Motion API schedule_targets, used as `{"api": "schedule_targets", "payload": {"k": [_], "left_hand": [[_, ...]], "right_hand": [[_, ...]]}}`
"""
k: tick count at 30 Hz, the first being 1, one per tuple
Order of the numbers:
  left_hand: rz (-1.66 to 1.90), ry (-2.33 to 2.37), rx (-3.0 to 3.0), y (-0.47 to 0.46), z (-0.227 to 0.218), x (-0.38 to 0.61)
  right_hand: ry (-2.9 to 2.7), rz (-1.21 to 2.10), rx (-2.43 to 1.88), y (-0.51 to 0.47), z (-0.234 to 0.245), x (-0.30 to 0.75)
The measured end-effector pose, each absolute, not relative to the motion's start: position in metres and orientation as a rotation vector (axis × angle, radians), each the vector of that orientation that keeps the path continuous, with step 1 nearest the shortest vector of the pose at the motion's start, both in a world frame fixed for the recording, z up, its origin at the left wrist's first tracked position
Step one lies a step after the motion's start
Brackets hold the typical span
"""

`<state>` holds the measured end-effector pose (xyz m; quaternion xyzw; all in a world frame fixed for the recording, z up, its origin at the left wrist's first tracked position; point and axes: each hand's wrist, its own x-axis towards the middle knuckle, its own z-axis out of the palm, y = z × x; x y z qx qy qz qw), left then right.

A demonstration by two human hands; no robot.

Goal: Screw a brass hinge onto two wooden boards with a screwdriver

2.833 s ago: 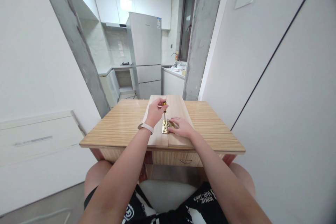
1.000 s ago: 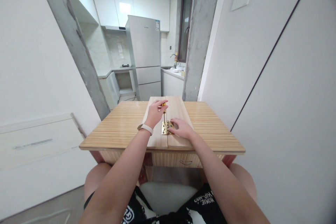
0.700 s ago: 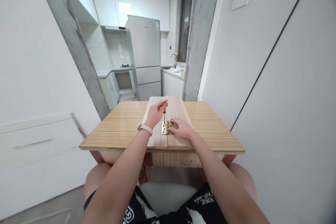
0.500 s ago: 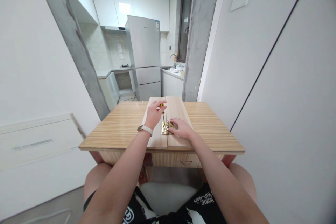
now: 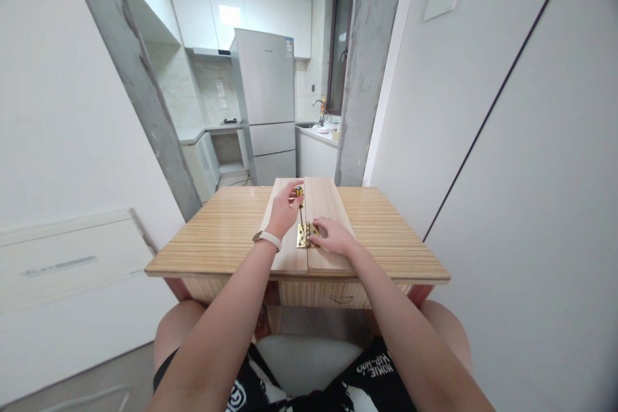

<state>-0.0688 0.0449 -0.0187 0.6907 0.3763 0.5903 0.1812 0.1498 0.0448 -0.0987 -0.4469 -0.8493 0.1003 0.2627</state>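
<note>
My left hand, a watch with a pale strap at its wrist, has its fingers round the yellow-and-black handle of a screwdriver. The screwdriver stands nearly upright, its tip down at the left leaf of a brass butt hinge. That hinge lies unfolded across the seam between two pale wooden boards. With thumb and fingertips, my right hand holds the hinge's right leaf down, covering part of it. Whether the tip sits in a screw is too small to tell.
Both boards lie side by side on a wood-grain table, which has a drawer handle at its front. Beyond stand a silver fridge and a sink counter. A white wall panel rises close on the right.
The fingers of my left hand have shifted round the screwdriver's handle, and its top end now shows. My right hand and the hinge have stayed in place.
</note>
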Motion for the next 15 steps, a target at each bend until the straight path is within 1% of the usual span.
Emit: {"api": "schedule_targets", "payload": {"k": [3, 7, 15], "left_hand": [[1.666, 1.114, 2.014, 0.0439, -0.0158, -0.0689], [1.643, 1.027, 2.066, 0.0425, -0.0153, -0.0695], [1.680, 1.061, 1.973, 0.0447, -0.0183, -0.0678]], "right_hand": [[-2.299, 0.274, -1.206, 0.0436, -0.0974, 0.1497], [-2.298, 0.272, -1.210, 0.0420, -0.0967, 0.1496], [-2.300, 0.274, -1.222, 0.0430, -0.0971, 0.1496]]}}
